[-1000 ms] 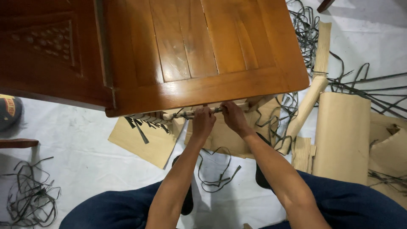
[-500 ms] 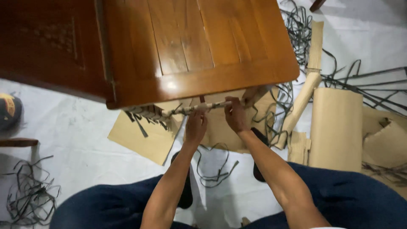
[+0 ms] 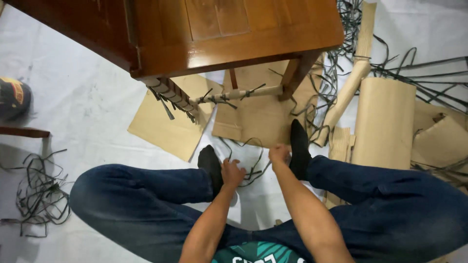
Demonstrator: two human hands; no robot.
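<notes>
Between the person's knees, the left hand (image 3: 233,173) and right hand (image 3: 279,154) each pinch a loose dark strap (image 3: 248,157) on the white floor sheet (image 3: 87,107), cardboard (image 3: 253,112) and a wooden table (image 3: 234,34) lying beyond

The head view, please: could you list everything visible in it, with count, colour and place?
wooden table: one, reddish brown, top centre
wrapped rail: one, tan with dark ties, between the table legs
cardboard sheets: several, tan, on the floor under the table
cardboard roll: one, tan, right
cardboard tube: one, tan, right of the table
strap loop: one, dark, between the feet
strap pile: one, dark, far left
floor sheet: one, white
jeans: blue
socks: two, black
left hand: on the strap loop
right hand: on the strap loop
</notes>
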